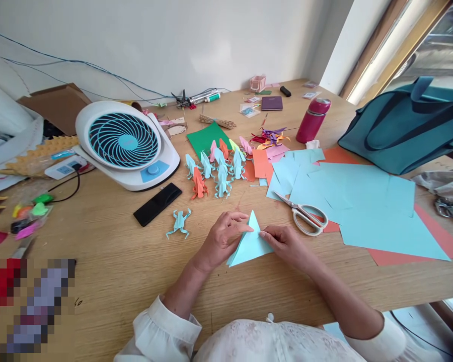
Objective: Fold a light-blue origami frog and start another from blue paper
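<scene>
Between my hands a light blue folded paper [251, 249], shaped like a layered triangle with its tip pointing away from me, rests on the table. My left hand [222, 236] grips its left side, fingers laid over the upper part. On the right edge, my right hand [285, 242] pinches the paper between thumb and fingers. A light blue origami frog [178, 222] lies to the left of my left hand. Beyond my hands stands a group of folded frogs, among them an orange frog [199, 183] and a light blue frog [222, 181].
Scissors [310, 218] lie right of my hands beside light blue sheets [366, 196] over orange ones. A black phone [157, 204] and a white fan [124, 143] stand left. Farther back are a green sheet [204, 138], a red bottle [313, 120] and a teal bag [403, 130].
</scene>
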Motion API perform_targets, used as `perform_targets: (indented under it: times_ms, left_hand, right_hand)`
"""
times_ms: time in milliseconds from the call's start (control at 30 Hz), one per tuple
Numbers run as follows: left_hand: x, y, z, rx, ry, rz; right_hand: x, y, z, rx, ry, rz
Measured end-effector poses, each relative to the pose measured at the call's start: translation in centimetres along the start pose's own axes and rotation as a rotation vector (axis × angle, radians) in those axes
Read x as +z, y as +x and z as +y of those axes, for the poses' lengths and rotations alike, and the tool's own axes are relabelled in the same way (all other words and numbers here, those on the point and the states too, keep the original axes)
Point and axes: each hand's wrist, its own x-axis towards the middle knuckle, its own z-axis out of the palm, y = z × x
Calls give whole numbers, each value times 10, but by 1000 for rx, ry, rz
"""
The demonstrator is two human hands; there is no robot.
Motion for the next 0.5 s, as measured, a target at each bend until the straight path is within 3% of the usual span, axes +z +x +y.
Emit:
perform_targets:
  times_ms: [267, 367, 500]
  left_hand:
    - [1, 0, -4, -86, -37, 108]
    - [0, 2, -7, -127, 0, 73]
    - [-1, 1, -5, -317, 145, 30]
  right_hand:
    - [-5, -1, -4, 8, 164, -59]
    - [1, -6, -4, 22, 221, -21]
    - [13, -15, -8, 39, 57, 77]
